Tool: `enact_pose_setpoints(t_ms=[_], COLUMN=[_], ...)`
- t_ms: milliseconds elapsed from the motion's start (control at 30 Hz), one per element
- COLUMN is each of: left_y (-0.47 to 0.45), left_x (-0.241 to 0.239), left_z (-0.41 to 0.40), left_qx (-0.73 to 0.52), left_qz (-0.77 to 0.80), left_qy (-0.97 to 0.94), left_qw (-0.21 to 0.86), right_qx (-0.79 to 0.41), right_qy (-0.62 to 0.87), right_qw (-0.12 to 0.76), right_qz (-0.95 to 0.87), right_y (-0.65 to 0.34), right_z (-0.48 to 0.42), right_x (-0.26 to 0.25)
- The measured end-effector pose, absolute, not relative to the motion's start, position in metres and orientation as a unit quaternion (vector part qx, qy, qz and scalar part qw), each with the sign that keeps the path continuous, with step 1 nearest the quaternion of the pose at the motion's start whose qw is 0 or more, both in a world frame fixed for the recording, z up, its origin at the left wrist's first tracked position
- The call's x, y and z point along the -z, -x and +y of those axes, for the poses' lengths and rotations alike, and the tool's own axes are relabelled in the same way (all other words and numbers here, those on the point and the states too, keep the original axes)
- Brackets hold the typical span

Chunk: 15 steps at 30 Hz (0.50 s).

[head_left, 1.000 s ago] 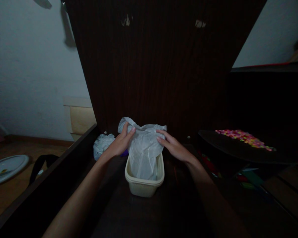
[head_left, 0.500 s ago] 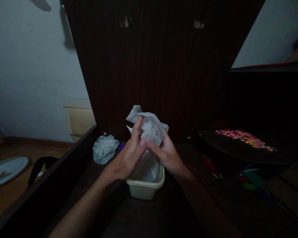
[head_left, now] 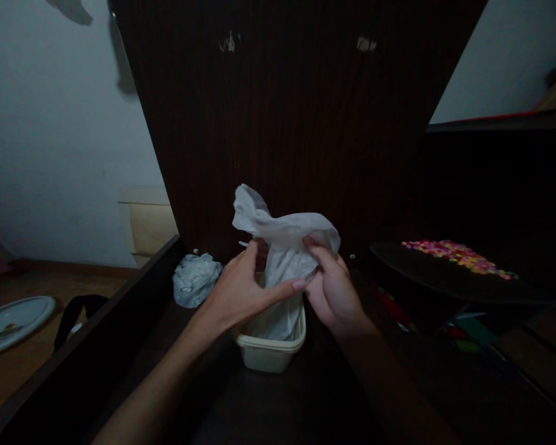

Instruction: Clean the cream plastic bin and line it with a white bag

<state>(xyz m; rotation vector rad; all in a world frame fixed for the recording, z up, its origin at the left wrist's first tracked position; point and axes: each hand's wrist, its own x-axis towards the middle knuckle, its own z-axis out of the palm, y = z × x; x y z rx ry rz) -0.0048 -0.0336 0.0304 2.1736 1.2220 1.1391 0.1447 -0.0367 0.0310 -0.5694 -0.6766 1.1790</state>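
A thin white plastic bag (head_left: 280,238) rises out of a small cream basket (head_left: 271,355) that stands on a dark wooden surface. My left hand (head_left: 241,290) grips the bag's left side with thumb and fingers closed on it. My right hand (head_left: 333,287) pinches the bag's right upper edge, fingers curled over the plastic. The lower part of the bag hangs inside the basket, behind my hands.
A crumpled white bag (head_left: 195,278) lies left of the basket by the dark wooden back panel (head_left: 296,123). A dark tray with colourful small pieces (head_left: 458,256) sits at the right. A white round plate (head_left: 9,315) lies on the floor at left, beside a black strap (head_left: 76,309).
Both hands closed in from the bag's outer sides and gathered its top, then lifted and spread it slightly wider. The bag's top now stands higher above the basket.
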Motion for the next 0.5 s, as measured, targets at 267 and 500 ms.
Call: enact_pose_setpoints(t_ms=[267,500], left_y=[-0.003,0.005], left_x=[-0.01,-0.018], left_z=[-0.019,-0.017], left_qx=[-0.499,-0.474], left_qz=[0.324,0.333], left_qy=[-0.779,-0.785], left_qw=[0.198,0.219], right_qx=[-0.6,-0.501], right_qy=[0.264,0.255], right_qw=[0.669,0.699], right_qz=[-0.35,-0.442], right_y=[-0.142,-0.175], right_z=[-0.043,-0.04], right_x=[-0.022,-0.043])
